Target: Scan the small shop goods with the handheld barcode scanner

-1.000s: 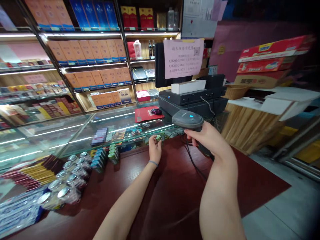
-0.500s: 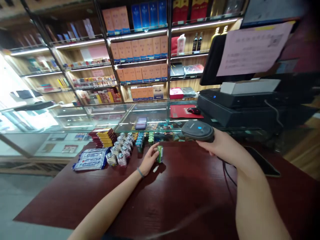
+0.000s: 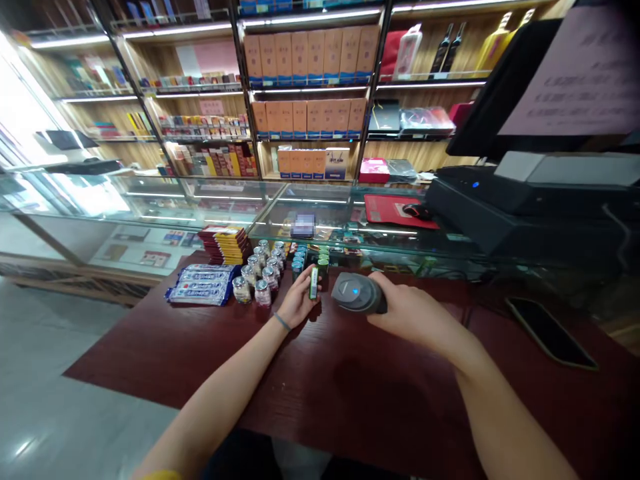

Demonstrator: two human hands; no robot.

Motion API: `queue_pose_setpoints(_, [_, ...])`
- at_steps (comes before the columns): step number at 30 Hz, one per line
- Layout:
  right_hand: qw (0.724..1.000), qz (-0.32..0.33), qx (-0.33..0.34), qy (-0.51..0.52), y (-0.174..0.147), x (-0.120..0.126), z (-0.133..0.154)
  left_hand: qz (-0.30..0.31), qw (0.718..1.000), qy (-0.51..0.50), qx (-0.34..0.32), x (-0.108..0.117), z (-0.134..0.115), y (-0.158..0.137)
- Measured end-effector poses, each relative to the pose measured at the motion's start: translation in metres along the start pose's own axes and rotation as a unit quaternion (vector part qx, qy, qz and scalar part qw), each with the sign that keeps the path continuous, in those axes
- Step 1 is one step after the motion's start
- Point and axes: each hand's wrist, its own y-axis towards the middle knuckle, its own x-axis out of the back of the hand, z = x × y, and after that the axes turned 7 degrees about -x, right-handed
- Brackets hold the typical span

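Note:
My left hand (image 3: 299, 301) is closed around a small green container (image 3: 313, 283), whose pale label strip faces right. My right hand (image 3: 400, 303) grips a dark grey barcode scanner (image 3: 357, 292) with a lit blue spot on top. The scanner's head points left toward the container, with a gap between them. Just beyond my left hand stand similar green-topped containers (image 3: 323, 259) and a row of blue ones (image 3: 299, 260). Left of these are several clear jars with silver lids (image 3: 262, 291).
On the dark red table (image 3: 320, 373), blue-and-white packets (image 3: 203, 285) and stacked red and yellow packs (image 3: 225, 245) sit at left. A phone (image 3: 553, 331) lies at right. Behind runs a glass counter (image 3: 240, 207) with a red mat (image 3: 387, 210) and a cash-register monitor (image 3: 505, 87).
My left hand has lifted and turned the green container so its label strip faces the scanner. My right hand has brought the scanner leftward and down, closer to it. The view has shifted.

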Motion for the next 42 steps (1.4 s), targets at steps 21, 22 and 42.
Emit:
queue_pose_setpoints(21, [1.0,-0.011,0.011,-0.015,-0.002,-0.004,0.003,-0.002,0.998,0.057,-0.034,0.006,0.008,0.007])
queue_pose_setpoints(22, [1.0,-0.013,0.009,-0.014,-0.002,-0.002,0.002,-0.006,0.996,0.072,-0.045,0.004,0.007,0.005])
queue_pose_setpoints(42, [0.998,-0.037,-0.013,0.052,-0.013,0.023,-0.017,-0.059,0.849,0.45,-0.27,-0.004,0.019,0.006])
